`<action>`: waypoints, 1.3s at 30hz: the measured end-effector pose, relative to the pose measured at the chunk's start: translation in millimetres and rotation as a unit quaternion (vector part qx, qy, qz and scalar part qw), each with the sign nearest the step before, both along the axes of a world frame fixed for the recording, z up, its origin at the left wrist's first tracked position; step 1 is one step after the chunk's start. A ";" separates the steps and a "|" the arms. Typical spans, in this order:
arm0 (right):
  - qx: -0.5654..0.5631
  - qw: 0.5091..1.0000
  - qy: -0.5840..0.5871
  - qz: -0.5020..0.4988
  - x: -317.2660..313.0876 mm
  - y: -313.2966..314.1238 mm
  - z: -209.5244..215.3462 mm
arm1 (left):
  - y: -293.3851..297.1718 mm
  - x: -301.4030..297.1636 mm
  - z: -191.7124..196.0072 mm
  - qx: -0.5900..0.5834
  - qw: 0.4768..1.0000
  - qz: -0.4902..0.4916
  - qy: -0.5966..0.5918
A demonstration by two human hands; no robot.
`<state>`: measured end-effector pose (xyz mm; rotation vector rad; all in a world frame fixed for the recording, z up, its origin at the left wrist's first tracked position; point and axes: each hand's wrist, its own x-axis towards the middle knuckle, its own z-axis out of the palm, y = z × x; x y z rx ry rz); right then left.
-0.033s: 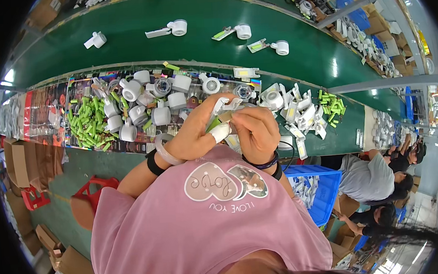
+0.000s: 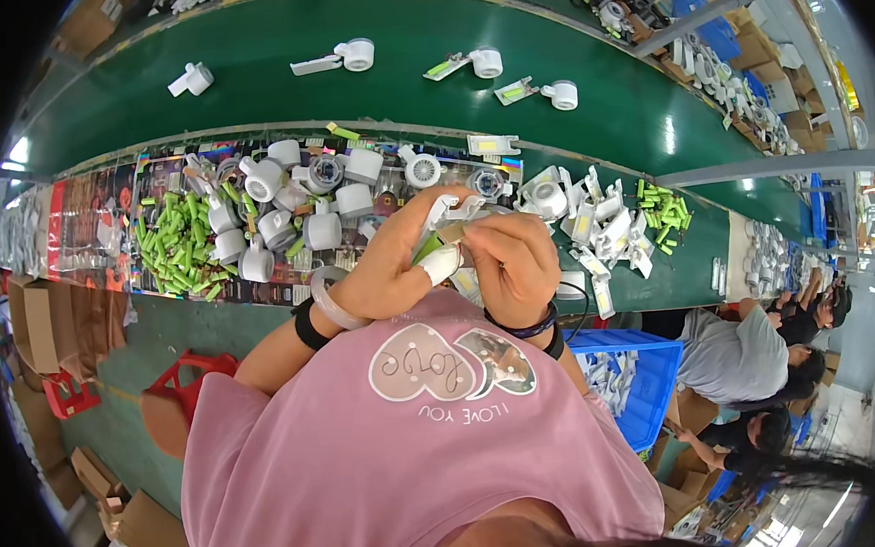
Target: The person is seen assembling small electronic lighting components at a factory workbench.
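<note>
My left hand is closed around a white plastic housing, in front of my chest. A green cylindrical cell shows in the housing beside my thumb, which has a white wrap on it. With thumb and index finger pinched, my right hand grips a small tan piece against the same part. The fingers hide much of the housing. Just beyond my hands lie a white round fan head and another round head with its inside exposed.
Left of my hands are white fan heads and a heap of green cells. White housings and more green cells lie to the right. Fan units rest on the green belt beyond. A blue crate stands at lower right, near co-workers.
</note>
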<state>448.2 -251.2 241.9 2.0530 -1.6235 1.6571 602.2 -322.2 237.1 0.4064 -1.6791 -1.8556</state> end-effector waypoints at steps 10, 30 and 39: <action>-0.001 1.000 0.023 -0.012 1.8 0.5 3.3 | 0.1 -2.3 -0.9 -0.081 0.996 0.036 -0.004; 0.007 0.999 0.050 0.003 0.6 -2.6 -0.8 | 1.9 -2.0 -1.8 -0.070 0.994 0.065 -0.055; 0.149 0.986 -0.067 0.039 -15.2 -16.1 -9.1 | -9.9 -7.3 -12.9 0.090 0.992 0.001 -0.086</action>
